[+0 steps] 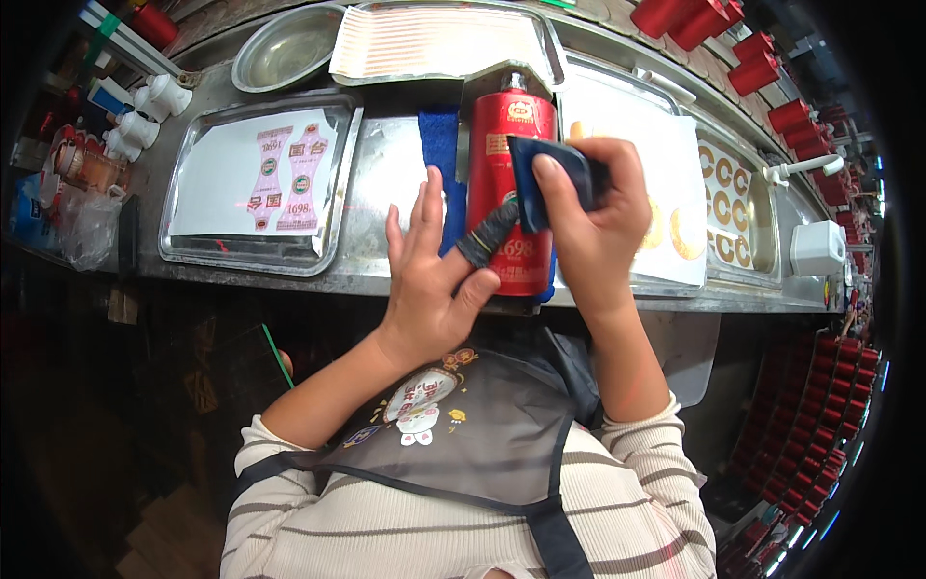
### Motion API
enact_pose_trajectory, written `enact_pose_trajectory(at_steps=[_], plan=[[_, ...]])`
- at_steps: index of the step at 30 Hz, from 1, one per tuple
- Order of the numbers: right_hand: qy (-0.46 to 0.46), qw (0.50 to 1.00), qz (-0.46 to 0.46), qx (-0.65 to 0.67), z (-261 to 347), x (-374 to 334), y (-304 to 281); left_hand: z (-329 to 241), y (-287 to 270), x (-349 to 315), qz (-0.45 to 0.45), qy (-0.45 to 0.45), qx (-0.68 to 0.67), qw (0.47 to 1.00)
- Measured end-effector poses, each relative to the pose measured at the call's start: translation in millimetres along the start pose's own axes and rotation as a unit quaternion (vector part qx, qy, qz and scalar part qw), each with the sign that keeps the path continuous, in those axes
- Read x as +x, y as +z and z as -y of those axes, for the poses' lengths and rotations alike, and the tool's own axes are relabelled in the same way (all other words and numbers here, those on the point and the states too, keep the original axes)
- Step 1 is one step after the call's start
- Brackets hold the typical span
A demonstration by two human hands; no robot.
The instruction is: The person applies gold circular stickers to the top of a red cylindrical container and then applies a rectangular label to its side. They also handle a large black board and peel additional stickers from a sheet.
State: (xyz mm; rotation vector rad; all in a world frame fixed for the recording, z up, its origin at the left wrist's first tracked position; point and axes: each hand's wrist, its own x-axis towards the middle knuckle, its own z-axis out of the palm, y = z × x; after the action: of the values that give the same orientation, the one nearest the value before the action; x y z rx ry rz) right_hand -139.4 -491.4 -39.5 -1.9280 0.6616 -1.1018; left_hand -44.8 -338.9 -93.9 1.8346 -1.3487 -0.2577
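Note:
A red bottle (493, 179) with gold markings lies on its side in front of me, its narrow neck pointing away, over blue cloth (439, 135). My left hand (424, 289) is open at its lower left, fingers stretched. The index finger, wrapped in black tape, reaches onto the bottle. A dark blue flat scraper (528, 179) is gripped in my right hand (603, 222), its edge against the bottle's right side. On the left, a metal tray (333, 227) carries a white sheet with two pink labels (301, 183).
At the back stand a round metal bowl (280, 53) and a tray with a striped sheet (439, 43). To the right are a white sheet with gold C-shaped labels (690, 145), a metal basin (767, 256) with more, and a white container (818, 248). Red bottles (810, 415) fill the lower right.

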Motion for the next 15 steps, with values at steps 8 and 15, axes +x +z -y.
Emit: enact_pose_trajectory(at_steps=[8,15], plan=[[0.095,0.995,-0.043,-0.006,-52.6,17.2,-23.3,31.2,5.3,45.1,-0.015,-0.027,-0.044,0.999],[0.100,0.994,-0.037,0.019,-51.0,18.4,-11.9,20.4,5.7,55.7,-0.040,0.007,0.001,0.999]])
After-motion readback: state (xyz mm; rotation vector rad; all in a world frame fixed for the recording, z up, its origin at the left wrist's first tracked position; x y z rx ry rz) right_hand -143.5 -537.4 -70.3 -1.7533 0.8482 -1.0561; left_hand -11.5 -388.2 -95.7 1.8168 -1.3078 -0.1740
